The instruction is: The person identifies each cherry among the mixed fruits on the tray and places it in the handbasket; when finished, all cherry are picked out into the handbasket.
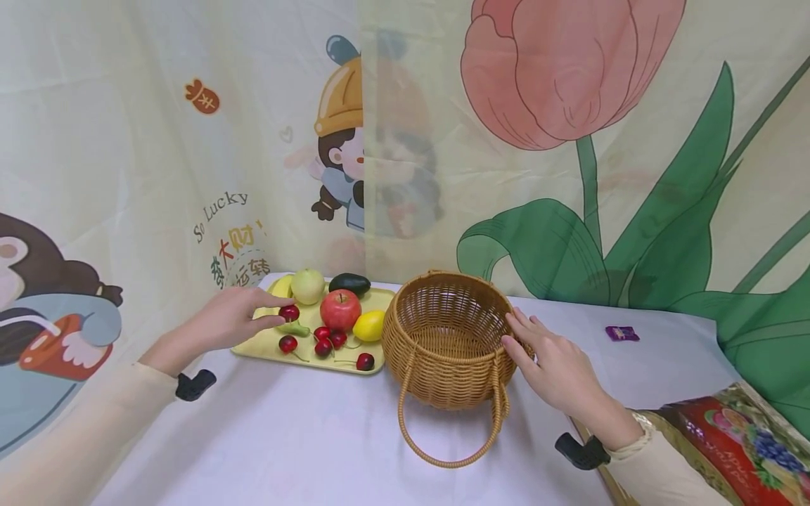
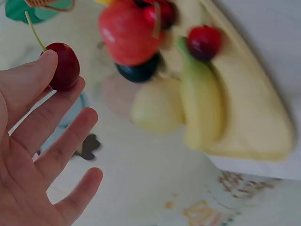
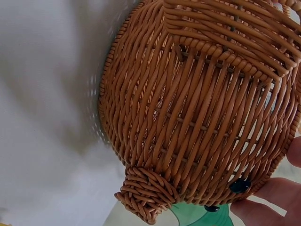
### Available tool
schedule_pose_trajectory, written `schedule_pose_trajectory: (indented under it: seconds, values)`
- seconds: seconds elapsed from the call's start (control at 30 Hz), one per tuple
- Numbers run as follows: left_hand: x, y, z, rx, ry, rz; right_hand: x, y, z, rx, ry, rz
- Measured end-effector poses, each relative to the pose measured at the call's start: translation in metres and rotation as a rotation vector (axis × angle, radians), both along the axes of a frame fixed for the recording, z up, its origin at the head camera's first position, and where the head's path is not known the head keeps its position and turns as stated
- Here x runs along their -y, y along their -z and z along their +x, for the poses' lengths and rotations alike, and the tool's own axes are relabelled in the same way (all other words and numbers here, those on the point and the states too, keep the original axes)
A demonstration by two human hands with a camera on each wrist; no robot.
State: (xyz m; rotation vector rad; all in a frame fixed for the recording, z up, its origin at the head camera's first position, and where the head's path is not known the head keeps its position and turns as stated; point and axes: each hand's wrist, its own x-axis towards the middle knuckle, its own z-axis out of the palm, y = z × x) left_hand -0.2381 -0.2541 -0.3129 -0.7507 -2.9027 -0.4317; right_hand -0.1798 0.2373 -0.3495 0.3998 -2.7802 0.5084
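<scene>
Head view: I've got a cherry (image 1: 289,313) pinched in L hand (image 1: 235,318) over the tray (image 1: 259,344); basket (image 1: 436,379) sits to its R, just by tray's R edge, w/ R hand (image 1: 560,365) nearer, touching it; white counter (image 1: 253,429), curtain (image 1: 405,140) close behind. L wrist: thumb (image 2: 35,73) + index clamp cherry, stem (image 2: 34,30) up-L, other fingers (image 2: 68,139) apart. R wrist: fingers apart at basket's edge.

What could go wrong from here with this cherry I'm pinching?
The left grip pinches the cherry just between thumb and index finger, and its glossy skin looks smooth, so it might slip out. The right grip touches the basket by its rim; a hard push could slide or tip it. Other cherries lie loose on the tray, so a low sweep might roll some off.
</scene>
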Motion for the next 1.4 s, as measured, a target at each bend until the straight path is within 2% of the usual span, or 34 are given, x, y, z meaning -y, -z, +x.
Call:
schedule_pose_trajectory:
  seconds: [0.2, 0.3, 0.5, 0.83, 0.9, 1.13, 1.3, 1.4]
  values:
    - [-0.04, -0.023, -0.001, -0.02, 0.13, 0.0, 0.0, -0.001, 0.0, -0.007, -0.002, -0.007]
    - [-0.059, -0.031, -0.002, -0.023, 0.201, -0.031, 0.0, -0.001, -0.001, -0.002, -0.003, -0.012]
    - [-0.088, -0.038, -0.011, -0.022, 0.314, -0.068, 0.001, 0.002, -0.002, 0.002, -0.001, -0.018]
    - [-0.131, -0.052, -0.025, -0.028, 0.425, -0.105, 0.002, -0.002, -0.002, -0.014, -0.025, -0.037]
    - [-0.14, -0.056, -0.029, -0.011, 0.445, -0.126, 0.002, -0.002, -0.002, -0.01, -0.023, -0.037]
    - [-0.173, -0.067, -0.045, 0.09, 0.457, -0.228, 0.002, -0.002, -0.001, 0.011, -0.006, -0.036]
    - [-0.195, -0.072, -0.059, 0.16, 0.524, -0.281, 0.002, -0.002, -0.001, 0.016, 0.0, -0.038]
    - [-0.209, -0.074, -0.069, 0.208, 0.601, -0.319, 0.001, -0.001, 0.0, 0.017, 0.004, -0.042]
